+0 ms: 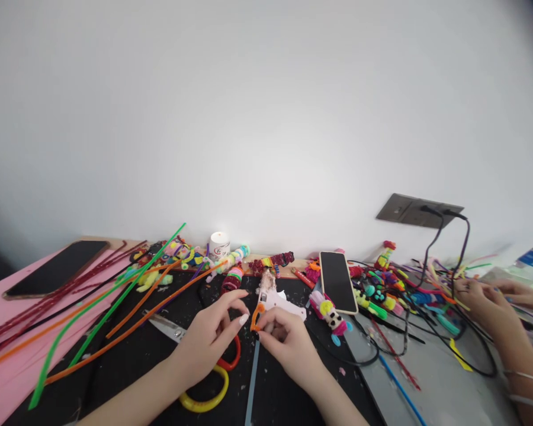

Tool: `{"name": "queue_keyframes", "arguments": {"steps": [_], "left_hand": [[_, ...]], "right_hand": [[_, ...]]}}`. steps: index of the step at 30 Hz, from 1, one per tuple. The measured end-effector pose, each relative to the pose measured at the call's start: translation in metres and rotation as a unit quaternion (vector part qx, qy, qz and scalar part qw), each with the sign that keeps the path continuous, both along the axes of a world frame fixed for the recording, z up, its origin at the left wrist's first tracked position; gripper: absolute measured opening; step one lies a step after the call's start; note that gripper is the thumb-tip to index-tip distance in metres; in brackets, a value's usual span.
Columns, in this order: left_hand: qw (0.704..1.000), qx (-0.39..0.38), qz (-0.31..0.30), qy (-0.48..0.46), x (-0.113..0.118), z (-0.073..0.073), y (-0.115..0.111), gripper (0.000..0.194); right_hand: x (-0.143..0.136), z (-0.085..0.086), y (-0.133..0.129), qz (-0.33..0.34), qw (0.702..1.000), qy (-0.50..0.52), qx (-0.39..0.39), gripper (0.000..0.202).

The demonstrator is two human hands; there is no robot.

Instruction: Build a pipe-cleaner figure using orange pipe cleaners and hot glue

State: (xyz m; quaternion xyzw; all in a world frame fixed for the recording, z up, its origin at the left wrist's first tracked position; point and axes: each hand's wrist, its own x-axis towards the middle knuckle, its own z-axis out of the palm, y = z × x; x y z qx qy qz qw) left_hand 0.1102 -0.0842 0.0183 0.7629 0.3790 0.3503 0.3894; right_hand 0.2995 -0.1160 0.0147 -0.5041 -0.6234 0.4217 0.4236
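Light: we see bright, even, soft light across the white wall (266, 106).
Shadows: faint ones under our left hand (213, 340) and right hand (288, 346).
Blur: a co-worker's hands (493, 299), well right of ours, look smeared.
Distortion: table edges bow; the corners darken.

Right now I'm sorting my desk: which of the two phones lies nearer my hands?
The white-edged phone by the small pipe-cleaner figures, just beyond the right hand. The other phone lies far left on the pink sheet.
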Motion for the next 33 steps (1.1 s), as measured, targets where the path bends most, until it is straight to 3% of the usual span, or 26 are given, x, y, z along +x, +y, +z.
{"name": "queue_keyframes", "arguments": {"steps": [4, 10, 16, 25, 30, 33], "left_hand": [[0.997, 0.055, -0.045, 0.039, -0.003, 0.001, 0.002, 0.037], [0.978, 0.129, -0.101, 0.131, -0.009, 0.008, 0.004, 0.033], [0.962, 0.15, -0.131, 0.186, -0.009, 0.005, 0.006, 0.032], [0.975, 0.104, -0.065, 0.188, -0.008, 0.012, 0.009, 0.03], [0.953, 0.177, -0.121, 0.214, -0.01, 0.005, 0.01, 0.046], [0.937, 0.216, -0.152, 0.228, -0.009, 0.001, 0.01, 0.042]], "right_hand": [[0.001, 0.003, -0.002, 0.078, 0.992, 0.074, -0.073, 0.006], [0.005, 0.003, -0.003, 0.146, 0.975, 0.093, -0.141, 0.011], [0.007, 0.006, -0.002, 0.14, 0.971, 0.094, -0.17, 0.011], [0.012, 0.007, -0.001, 0.147, 0.951, 0.173, -0.209, 0.03], [0.013, 0.003, -0.002, 0.171, 0.945, 0.129, -0.247, 0.019], [0.013, 0.002, -0.002, 0.175, 0.946, 0.11, -0.249, 0.011]]}}
